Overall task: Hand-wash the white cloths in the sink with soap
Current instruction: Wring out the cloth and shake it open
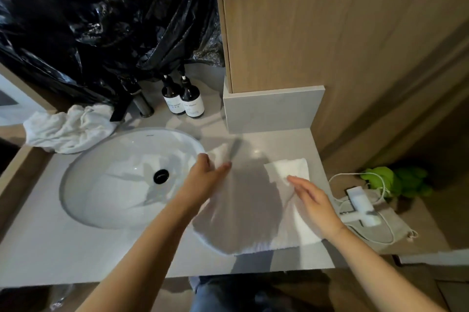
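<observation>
While our left hand pinches the far left corner of a white cloth spread on the worktop just right of the sink, our right hand lies with relaxed fingers on its right side. A second white cloth sits crumpled far left beside the tap; two dark bottles stand behind the sink

wood-panelled wall, grey counter
</observation>
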### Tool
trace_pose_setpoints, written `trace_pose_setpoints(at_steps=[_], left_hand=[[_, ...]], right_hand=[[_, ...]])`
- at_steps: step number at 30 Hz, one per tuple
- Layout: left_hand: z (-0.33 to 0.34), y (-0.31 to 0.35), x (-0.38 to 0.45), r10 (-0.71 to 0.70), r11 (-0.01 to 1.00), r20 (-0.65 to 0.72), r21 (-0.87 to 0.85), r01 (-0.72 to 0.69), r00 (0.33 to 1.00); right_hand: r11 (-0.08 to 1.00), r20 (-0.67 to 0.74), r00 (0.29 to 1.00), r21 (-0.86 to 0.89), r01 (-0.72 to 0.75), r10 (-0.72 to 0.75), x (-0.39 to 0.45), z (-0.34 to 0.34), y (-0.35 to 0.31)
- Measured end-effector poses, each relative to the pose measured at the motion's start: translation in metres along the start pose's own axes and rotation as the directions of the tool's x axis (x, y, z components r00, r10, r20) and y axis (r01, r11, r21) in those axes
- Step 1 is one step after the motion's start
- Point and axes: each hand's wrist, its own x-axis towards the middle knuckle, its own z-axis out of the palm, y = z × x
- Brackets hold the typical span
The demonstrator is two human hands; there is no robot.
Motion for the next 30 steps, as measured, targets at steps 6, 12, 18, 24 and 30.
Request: trace_pose_setpoints(at_steps=[6,12,18,24,30], left_hand=[[0.064,0.029,0.005,0.058,0.991,0.339,-0.130,-0.014,0.939],[0.111,-0.058,0.021,0.279,0.651,0.192,0.683,-0.332,0.941],[0.148,-0.096,0.014,0.324,0.550,0.122,0.783,-0.292,0.938],[0.151,-0.106,0.019,0.384,0.578,0.105,0.748,-0.327,0.917],[0.139,-0.086,0.079,0.437,0.536,0.146,0.751,-0.387,0.888]], right_hand=[[0.826,-0.082,0.942,0.508,-0.242,0.326,-0.022,-0.012,-0.018],[0.974,-0.138,0.965,-0.001,-0.227,0.225,-0.023,-0.015,0.002],[0.591,-0.212,0.901,-0.804,0.059,-0.379,-0.028,-0.011,0.020],[0.428,0.083,0.964,-0.884,0.187,-0.252,-0.006,0.030,0.040],[0.458,0.020,0.971,-0.879,0.130,-0.238,0.051,0.034,0.034]])
